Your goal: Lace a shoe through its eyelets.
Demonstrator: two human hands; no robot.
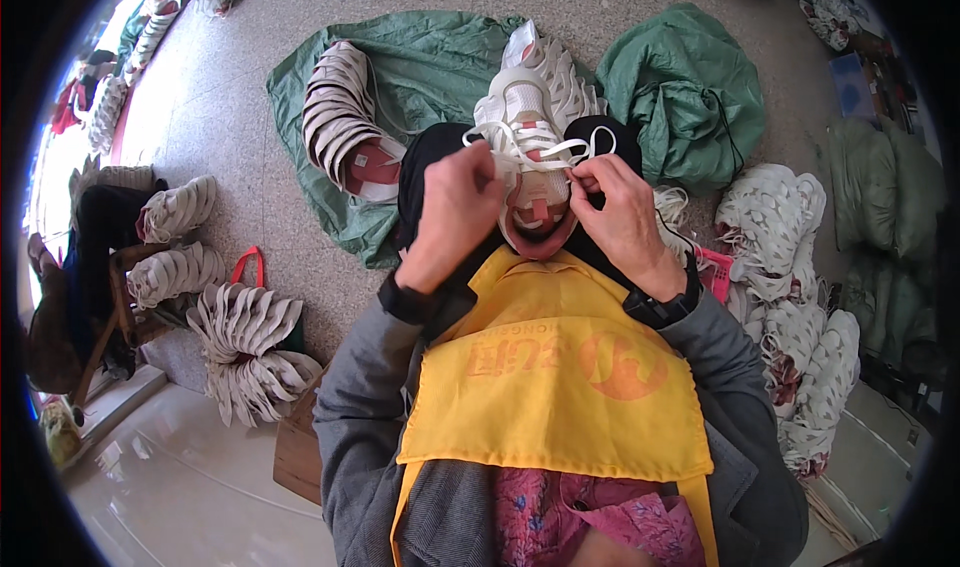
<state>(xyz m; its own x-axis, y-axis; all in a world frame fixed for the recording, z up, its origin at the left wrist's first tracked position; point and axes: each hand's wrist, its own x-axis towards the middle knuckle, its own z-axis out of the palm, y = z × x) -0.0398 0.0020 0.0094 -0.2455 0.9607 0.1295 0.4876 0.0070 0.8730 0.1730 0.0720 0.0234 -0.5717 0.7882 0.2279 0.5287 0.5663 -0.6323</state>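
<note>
A white sneaker [522, 117] with a pinkish lining lies between my knees, its toe pointing away from me and its opening toward me. Loops of white shoelace [545, 151] spread over its tongue to both sides. My left hand [455, 207] is closed at the left of the shoe, fingers curled at the lace there; its fingertips are partly hidden. On the other side, my right hand [622, 217] pinches the lace between thumb and forefinger beside the shoe's collar. A yellow apron [550, 397] covers my lap, below the shoe's heel.
A curved stack of beige shoe uppers [340, 107] lies on a green sheet [430, 42] ahead left. A bunched green sack [685, 97] sits ahead right. White sneakers are heaped [770, 227] at my right. More nested uppers [245, 347] are at left, by a wooden stool [300, 447].
</note>
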